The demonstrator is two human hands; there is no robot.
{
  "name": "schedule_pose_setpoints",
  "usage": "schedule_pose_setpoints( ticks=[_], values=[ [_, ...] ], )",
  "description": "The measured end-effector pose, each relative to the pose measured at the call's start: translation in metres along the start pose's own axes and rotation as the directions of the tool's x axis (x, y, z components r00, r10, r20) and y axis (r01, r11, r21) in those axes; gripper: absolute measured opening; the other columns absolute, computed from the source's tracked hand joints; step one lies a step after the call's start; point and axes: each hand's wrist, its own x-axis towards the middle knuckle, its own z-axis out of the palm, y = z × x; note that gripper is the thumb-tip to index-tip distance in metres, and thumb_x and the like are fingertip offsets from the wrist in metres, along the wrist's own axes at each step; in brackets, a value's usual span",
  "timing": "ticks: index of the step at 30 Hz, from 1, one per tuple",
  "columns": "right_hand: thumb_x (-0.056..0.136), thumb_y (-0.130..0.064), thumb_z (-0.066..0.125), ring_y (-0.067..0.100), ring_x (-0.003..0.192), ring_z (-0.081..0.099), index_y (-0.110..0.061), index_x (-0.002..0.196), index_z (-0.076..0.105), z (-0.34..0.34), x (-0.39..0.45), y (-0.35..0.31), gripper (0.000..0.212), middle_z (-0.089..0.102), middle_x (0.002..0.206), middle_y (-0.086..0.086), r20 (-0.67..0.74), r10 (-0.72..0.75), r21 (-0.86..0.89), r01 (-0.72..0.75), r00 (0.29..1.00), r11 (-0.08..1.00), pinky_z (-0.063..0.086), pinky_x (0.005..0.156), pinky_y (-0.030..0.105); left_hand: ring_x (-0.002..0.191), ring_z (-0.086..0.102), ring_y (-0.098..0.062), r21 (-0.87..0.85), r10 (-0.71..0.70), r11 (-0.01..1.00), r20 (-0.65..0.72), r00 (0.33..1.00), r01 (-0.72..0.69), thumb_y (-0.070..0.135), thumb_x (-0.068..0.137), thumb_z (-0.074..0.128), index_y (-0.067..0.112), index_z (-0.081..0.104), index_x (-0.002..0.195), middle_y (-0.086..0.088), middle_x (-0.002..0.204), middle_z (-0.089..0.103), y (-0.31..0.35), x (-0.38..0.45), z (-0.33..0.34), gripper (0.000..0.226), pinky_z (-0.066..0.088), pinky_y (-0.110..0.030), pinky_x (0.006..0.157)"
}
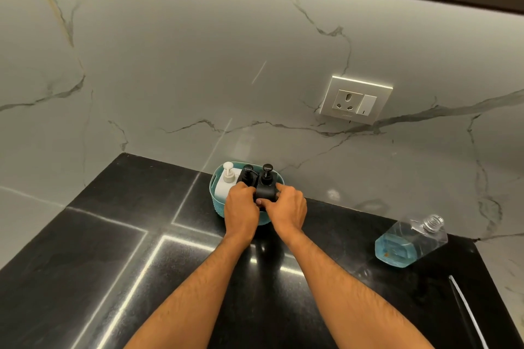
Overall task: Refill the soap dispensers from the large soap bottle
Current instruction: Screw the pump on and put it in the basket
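both hands on the black dispensers in the basket

gripping-wise, the right hand is curled round the right black dispenser, thumb across its front and fingers round the far side. the left hand wraps the left black dispenser. my guess is he's either lifting the pair out or seating them in, can't say which from one shot.

both sit in a teal basket shoved up against the wall, with a white pump bottle in the left end. keeping them corralled like that makes sense, three pumps loose on a slick counter would slide around.

the big soap bottle stands well off to the right near the counter edge, cap off, neck bare, blue liquid filling roughly the lower half. clear, squarish, hard-looking plastic with a threaded neck. open and within reach, so it looks ready to pour.

dispensers are matte black and blocky with round pump heads. basket has a ribbed, woven-look wall. counter is polished black stone with bright reflections, wall is veined marble-look slab with a socket plate.
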Motion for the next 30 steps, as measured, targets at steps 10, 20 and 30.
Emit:
schedule_pose_setpoints(
  ticks=[10,20,30],
  values=[
    [0.085,-0.042,0.079,0.013,0.094,0.065,-0.026,0.122,0.072,0.006,-0.009,0.003,0.041,0.072,0.102,-0.003,-0.019,-0.034,-0.133,0.032,0.999,0.991,0.054,0.079,0.029,0.079,0.065,-0.023,-0.007,0.008,1.0,0.022,1.0,-0.008,-0.001,0.083,0.068,0.011,0.072,0.085,-0.008,0.089,0.067,0.0,-0.001,0.003,0.013,0.053,-0.032,0.066],
    [0.079,-0.031,0.086,0.015,0.104,0.051,-0.018,0.114,0.076,0.004,-0.003,0.012,0.039,0.064,0.107,-0.003,-0.007,-0.11,-0.085,0.109,0.994,0.99,0.047,0.08,0.025,0.082,0.066,-0.02,-0.131,0.014,0.991,-0.09,0.996,-0.026,-0.001,0.081,0.07,0.009,0.074,0.094,-0.005,0.091,0.069,-0.006,-0.011,0.013,0.017,0.059,-0.04,0.074],
    [0.066,-0.024,0.094,0.008,0.111,0.054,-0.023,0.129,0.059,0.012,0.007,0.027,0.072,0.059,0.116,-0.009,0.122,0.156,0.375,-0.191,0.98,0.907,0.053,0.097,0.034,0.149,0.035,-0.029,-0.387,-0.312,0.905,-0.329,0.891,0.174,0.005,0.092,0.068,0.009,0.031,0.156,-0.013,0.159,0.036,-0.038,-0.019,0.009,0.074,0.034,-0.043,0.122]
  ],
)
